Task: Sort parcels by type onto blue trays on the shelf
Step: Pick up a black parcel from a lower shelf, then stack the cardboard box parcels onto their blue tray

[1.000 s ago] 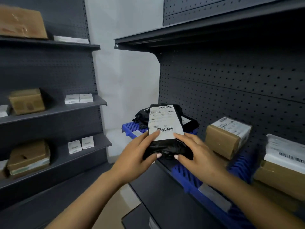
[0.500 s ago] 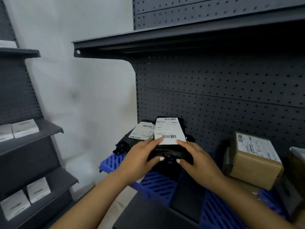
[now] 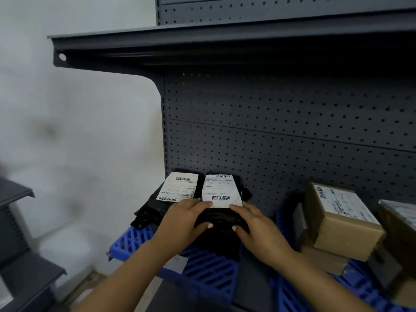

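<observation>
On blue tray (image 3: 202, 273), both hands grip black parcel (image 3: 221, 212)

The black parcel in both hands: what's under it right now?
Under the black parcel lies the left blue tray, its slats bare in front. A second black parcel sits beside it. Whether the held parcel touches the tray is hidden by the left hand and right hand.

Grey shelf (image 3: 252, 287) carries two blue trays (image 3: 202, 266); (image 3: 299, 296)
</observation>
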Demonstrator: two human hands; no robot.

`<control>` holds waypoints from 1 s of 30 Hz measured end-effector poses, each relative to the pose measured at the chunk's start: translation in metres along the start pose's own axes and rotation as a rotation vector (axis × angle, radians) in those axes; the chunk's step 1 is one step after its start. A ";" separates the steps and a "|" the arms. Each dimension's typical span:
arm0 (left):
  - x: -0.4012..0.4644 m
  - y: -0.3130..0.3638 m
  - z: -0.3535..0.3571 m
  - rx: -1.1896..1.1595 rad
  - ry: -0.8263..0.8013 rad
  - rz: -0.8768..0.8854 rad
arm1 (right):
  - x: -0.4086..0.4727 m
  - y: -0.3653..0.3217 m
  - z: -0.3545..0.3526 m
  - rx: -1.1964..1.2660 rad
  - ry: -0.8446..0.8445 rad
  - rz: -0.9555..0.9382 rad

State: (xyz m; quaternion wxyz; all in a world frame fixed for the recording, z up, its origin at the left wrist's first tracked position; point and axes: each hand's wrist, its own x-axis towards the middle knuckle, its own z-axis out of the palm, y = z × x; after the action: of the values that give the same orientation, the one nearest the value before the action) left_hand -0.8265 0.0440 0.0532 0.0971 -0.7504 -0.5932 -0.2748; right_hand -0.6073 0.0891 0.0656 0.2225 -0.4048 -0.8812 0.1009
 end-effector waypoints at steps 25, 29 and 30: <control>-0.019 0.147 -0.047 0.079 0.086 0.096 | -0.111 0.011 -0.081 -0.174 0.131 -0.173; -0.015 0.211 -0.056 0.045 0.080 0.163 | -0.156 0.029 -0.125 -0.189 0.208 -0.185; -0.013 0.228 -0.057 0.038 0.077 0.175 | -0.168 0.034 -0.138 -0.201 0.227 -0.181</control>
State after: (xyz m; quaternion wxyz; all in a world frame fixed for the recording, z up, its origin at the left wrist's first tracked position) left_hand -0.6305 -0.0571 0.1344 0.1578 -0.7863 -0.5263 -0.2824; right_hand -0.4225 -0.0165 0.1224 0.2872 -0.3529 -0.8888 -0.0546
